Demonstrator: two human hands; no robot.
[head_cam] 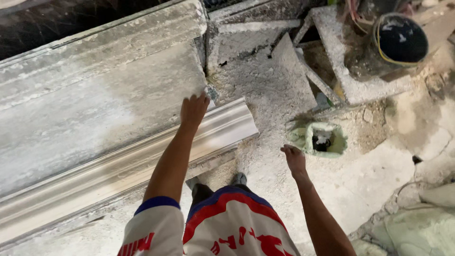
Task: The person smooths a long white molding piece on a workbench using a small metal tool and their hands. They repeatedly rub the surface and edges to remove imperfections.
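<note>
Resting left hand (193, 110) fingers curled on moulding (142, 159) | axis lower-left to upper-right | right hand (295, 160) loosely spread, empty

Counts, taken around the long workbench (85, 109):
- one white moulding strip (142, 159) on the bench's near edge
- two hands: left hand (193, 110) on the moulding, right hand (295, 160) off its end
- one green tub (323, 139) on the floor beyond the bench end
- one black bucket (402, 39) farther off
- two shoes (239, 178) below the bench edge
</note>
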